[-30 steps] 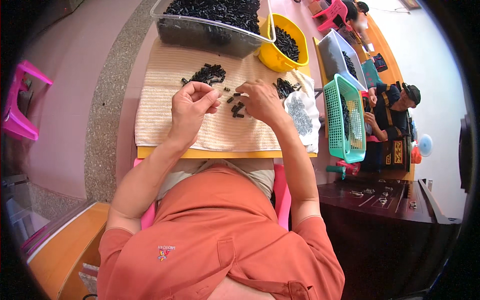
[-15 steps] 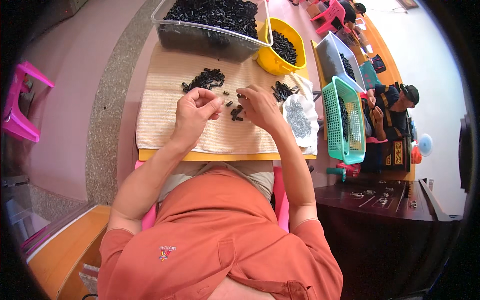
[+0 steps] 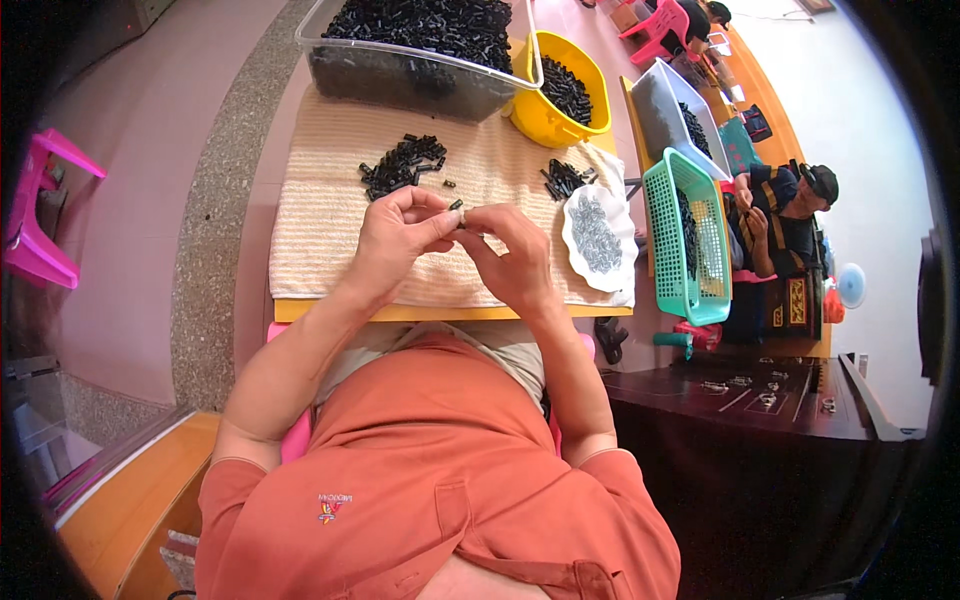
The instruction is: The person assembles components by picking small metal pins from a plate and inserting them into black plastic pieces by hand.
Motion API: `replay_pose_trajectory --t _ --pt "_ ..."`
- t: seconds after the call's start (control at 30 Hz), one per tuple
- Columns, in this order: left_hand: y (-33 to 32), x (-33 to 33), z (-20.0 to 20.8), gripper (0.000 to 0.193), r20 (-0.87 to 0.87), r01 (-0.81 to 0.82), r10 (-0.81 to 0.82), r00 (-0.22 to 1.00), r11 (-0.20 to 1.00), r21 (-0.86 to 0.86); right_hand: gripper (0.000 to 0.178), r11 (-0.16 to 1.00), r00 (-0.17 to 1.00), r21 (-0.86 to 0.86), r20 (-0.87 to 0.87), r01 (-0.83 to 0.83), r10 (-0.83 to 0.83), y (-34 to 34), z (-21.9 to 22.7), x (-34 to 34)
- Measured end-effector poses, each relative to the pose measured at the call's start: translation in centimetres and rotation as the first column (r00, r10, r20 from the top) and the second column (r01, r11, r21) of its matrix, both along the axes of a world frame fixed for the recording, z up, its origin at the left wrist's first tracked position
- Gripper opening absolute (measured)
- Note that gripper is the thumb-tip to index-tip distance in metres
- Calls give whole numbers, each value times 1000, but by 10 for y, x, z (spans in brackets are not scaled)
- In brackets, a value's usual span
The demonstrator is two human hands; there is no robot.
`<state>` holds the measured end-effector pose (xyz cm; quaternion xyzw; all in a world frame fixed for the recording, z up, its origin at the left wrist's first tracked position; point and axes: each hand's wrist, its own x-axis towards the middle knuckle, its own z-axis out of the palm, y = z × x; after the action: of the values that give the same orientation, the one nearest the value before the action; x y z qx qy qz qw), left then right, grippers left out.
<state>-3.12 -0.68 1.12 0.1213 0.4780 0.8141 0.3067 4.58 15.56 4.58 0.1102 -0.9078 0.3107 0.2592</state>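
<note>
My left hand [image 3: 398, 238] pinches a small black cylindrical piece [image 3: 456, 205] between thumb and fingertips, above the striped towel [image 3: 325, 215]. Its fingertips meet those of my right hand [image 3: 515, 258], which is also closed in a pinch. What the right fingers grip is too small and hidden to make out. Beyond the left hand lies a pile of similar black pieces [image 3: 402, 165], with one loose piece [image 3: 449, 184] beside it. To the right are a smaller black pile [image 3: 566, 180] and a white scalloped dish [image 3: 625, 225] holding many small clear or silvery parts.
At the table's far side stand a clear bin [image 3: 400, 75] and a yellow bucket [image 3: 545, 122], both holding black pieces. A green basket [image 3: 708, 265] and a grey bin [image 3: 655, 105] are on the right. A co-worker [image 3: 780, 215] sits beyond them. A pink stool [image 3: 45, 215] stands left.
My right hand has moved left and nearer, from the towel to my left fingertips. A black piece now shows in the left pinch. The few pieces between the hands are no longer visible.
</note>
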Motion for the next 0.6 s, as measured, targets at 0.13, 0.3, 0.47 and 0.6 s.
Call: replay_pose_trajectory --t 0.13,0.3,0.47,0.6 --pt "-1 0 1 13 116 33 -41 992 997 71 19 998 994 21 -89 58 -56 -2 -8 4" --pt "1 3 2 13 170 21 -46 984 989 144 19 996 995 -66 -76 64 -69 -4 -11 7" --pt "0 3 4 12 161 69 -87 983 991 114 19 993 996 -108 -73 51 -59 -1 -16 9" --pt "-1 3 3 13 168 113 -122 978 992 59 20 984 998 -174 -43 35 -43 4 -23 11"
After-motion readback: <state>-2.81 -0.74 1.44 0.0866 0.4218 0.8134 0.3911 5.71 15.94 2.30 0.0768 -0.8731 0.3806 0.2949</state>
